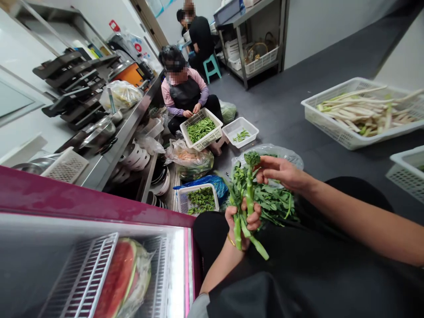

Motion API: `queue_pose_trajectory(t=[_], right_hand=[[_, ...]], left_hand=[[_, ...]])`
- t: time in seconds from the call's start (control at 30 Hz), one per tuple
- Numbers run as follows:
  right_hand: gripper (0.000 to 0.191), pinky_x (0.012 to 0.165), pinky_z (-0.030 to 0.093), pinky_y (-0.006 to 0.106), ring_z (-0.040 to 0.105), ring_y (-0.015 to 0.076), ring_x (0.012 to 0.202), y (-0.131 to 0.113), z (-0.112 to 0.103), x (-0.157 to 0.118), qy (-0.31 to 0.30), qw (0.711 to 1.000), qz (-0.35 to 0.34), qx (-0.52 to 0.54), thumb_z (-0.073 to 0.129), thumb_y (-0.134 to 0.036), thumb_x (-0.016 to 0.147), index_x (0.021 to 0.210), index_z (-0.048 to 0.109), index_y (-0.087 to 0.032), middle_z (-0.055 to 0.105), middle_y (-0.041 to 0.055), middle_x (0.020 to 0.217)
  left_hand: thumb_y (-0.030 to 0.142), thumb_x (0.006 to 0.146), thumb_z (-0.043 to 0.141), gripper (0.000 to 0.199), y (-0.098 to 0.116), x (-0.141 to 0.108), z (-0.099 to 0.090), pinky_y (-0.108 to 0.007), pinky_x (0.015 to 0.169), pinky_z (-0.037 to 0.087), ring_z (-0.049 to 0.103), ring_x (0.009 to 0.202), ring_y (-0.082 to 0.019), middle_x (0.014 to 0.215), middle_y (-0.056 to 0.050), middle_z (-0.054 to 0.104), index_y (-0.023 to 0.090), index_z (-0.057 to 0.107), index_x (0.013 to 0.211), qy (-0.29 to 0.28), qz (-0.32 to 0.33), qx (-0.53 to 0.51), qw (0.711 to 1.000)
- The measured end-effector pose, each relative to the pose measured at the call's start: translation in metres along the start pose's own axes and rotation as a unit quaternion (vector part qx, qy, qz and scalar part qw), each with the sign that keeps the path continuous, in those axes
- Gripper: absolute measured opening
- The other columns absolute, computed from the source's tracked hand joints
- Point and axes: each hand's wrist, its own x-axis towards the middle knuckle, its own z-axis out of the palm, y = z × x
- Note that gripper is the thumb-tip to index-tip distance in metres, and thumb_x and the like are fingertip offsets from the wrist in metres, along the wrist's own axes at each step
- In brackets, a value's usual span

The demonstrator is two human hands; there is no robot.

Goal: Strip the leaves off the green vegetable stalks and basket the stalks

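Left grip [254, 217] clasps leafy stems [249, 190], right grip [284, 173] part-spread near floret [252, 158]; I judge uneven bunching could drop one.

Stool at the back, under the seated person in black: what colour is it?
Turquoise green; the stool shows best in the head view.

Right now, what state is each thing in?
left hand, closed around green stalks
right hand, fingers loosely bent near stalk tops, contact unclear
green stalks, bunched, leafy
watermelon, cut, partly plastic-wrapped
bean basket, well filled
smaller basket, few beans
pale-stalk basket, heaped
teal stool, occupied
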Motion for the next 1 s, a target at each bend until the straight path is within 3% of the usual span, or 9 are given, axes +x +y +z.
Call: queue_pose_trajectory(t=[0.1, 0.2, 0.3, 0.43, 0.53, 0.6, 0.73, 0.83, 1.0], right_hand=[[0.037, 0.052, 0.041, 0.025, 0.05, 0.0116, 0.052, -0.008, 0.006, 0.011, 0.053, 0.99, -0.045, -0.124, 0.062, -0.053, 0.08, 0.083, 0.066, -0.016, 0.055, -0.0003, 0.059], [0.039, 0.054, 0.037, 0.025, 0.047, 0.0115, 0.053, 0.003, 0.02, 0.008, 0.159, 0.907, -0.167, -0.353, 0.053, -0.044, 0.089, 0.062, 0.058, -0.017, 0.051, 0.0018, 0.057], [0.04, 0.056, 0.036, 0.026, 0.05, 0.0129, 0.056, 0.027, 0.02, -0.01, 0.088, 0.838, -0.23, -0.486, 0.042, -0.034, 0.093, 0.063, 0.063, -0.017, 0.054, 0.0048, 0.061], [0.033, 0.057, 0.042, 0.027, 0.059, 0.0159, 0.065, 0.043, -0.01, -0.034, -0.06, 0.899, -0.072, -0.428, 0.056, -0.047, 0.085, 0.098, 0.071, -0.021, 0.066, 0.0064, 0.081], [0.052, 0.053, 0.044, 0.027, 0.059, 0.0154, 0.062, 0.032, -0.028, -0.031, 0.002, 0.97, 0.049, -0.238, 0.061, -0.056, 0.078, 0.115, 0.063, -0.019, 0.067, 0.0064, 0.087], [0.047, 0.05, 0.042, 0.026, 0.056, 0.0137, 0.057, 0.019, -0.03, -0.02, 0.075, 0.989, 0.04, -0.118, 0.059, -0.056, 0.079, 0.108, 0.063, -0.019, 0.065, 0.004, 0.08], [0.037, 0.049, 0.037, 0.025, 0.045, 0.0106, 0.047, 0.009, -0.019, -0.001, 0.205, 0.968, -0.041, -0.138, 0.063, -0.052, 0.078, 0.065, 0.054, -0.018, 0.051, -0.002, 0.052], [0.037, 0.054, 0.038, 0.026, 0.046, 0.0112, 0.051, 0.022, -0.007, -0.01, 0.263, 0.92, -0.119, -0.267, 0.057, -0.044, 0.086, 0.059, 0.051, -0.019, 0.051, -0.0004, 0.053], [0.025, 0.062, 0.044, 0.027, 0.056, 0.0134, 0.065, 0.044, -0.013, -0.042, 0.091, 0.925, -0.178, -0.324, 0.052, -0.034, 0.09, 0.075, 0.066, -0.02, 0.062, 0.0034, 0.07]], left_hand=[[0.044, 0.06, 0.059, 0.03, -0.006, 0.003, 0.003, -0.017, 0.038, 0.015, 0.023, 0.048, -0.005, 0.075, -0.007, 0.054, 0.018, 0.045, 0.067, 0.008, -0.009, 0.003, 1.0], [0.039, 0.061, 0.059, 0.026, -0.008, 0.004, 0.012, -0.018, 0.041, 0.021, 0.029, 0.052, -0.007, 0.079, -0.008, 0.056, 0.016, 0.053, 0.071, 0.025, 0.043, -0.003, 0.999], [0.037, 0.063, 0.058, 0.026, -0.007, 0.004, 0.018, -0.02, 0.045, 0.027, 0.035, 0.054, -0.009, 0.078, -0.008, 0.057, 0.015, 0.061, 0.077, 0.03, 0.108, 0.009, 0.994], [0.036, 0.06, 0.059, 0.029, -0.004, 0.006, 0.014, -0.022, 0.046, 0.03, 0.038, 0.053, -0.009, 0.073, -0.007, 0.056, 0.013, 0.063, 0.077, 0.032, 0.076, 0.052, 0.995], [0.037, 0.059, 0.059, 0.027, -0.006, 0.012, 0.012, -0.019, 0.042, 0.025, 0.035, 0.051, -0.007, 0.076, -0.008, 0.056, 0.014, 0.058, 0.073, 0.019, 0.015, 0.039, 0.999], [0.037, 0.059, 0.059, 0.024, -0.009, 0.016, 0.014, -0.016, 0.041, 0.021, 0.032, 0.05, -0.006, 0.077, -0.008, 0.055, 0.015, 0.053, 0.07, 0.007, -0.022, 0.019, 1.0], [0.036, 0.06, 0.06, 0.026, -0.016, 0.023, 0.021, -0.015, 0.039, 0.02, 0.029, 0.051, -0.005, 0.077, -0.007, 0.053, 0.016, 0.047, 0.069, 0.013, -0.058, -0.003, 0.998], [0.037, 0.06, 0.062, 0.029, -0.018, 0.025, 0.024, -0.015, 0.039, 0.022, 0.03, 0.052, -0.004, 0.078, -0.006, 0.051, 0.017, 0.044, 0.069, 0.037, -0.02, 0.002, 0.999], [0.038, 0.061, 0.063, 0.029, -0.015, 0.029, 0.027, -0.014, 0.041, 0.028, 0.032, 0.054, -0.005, 0.078, -0.004, 0.048, 0.018, 0.043, 0.07, 0.057, 0.054, 0.006, 0.997]])
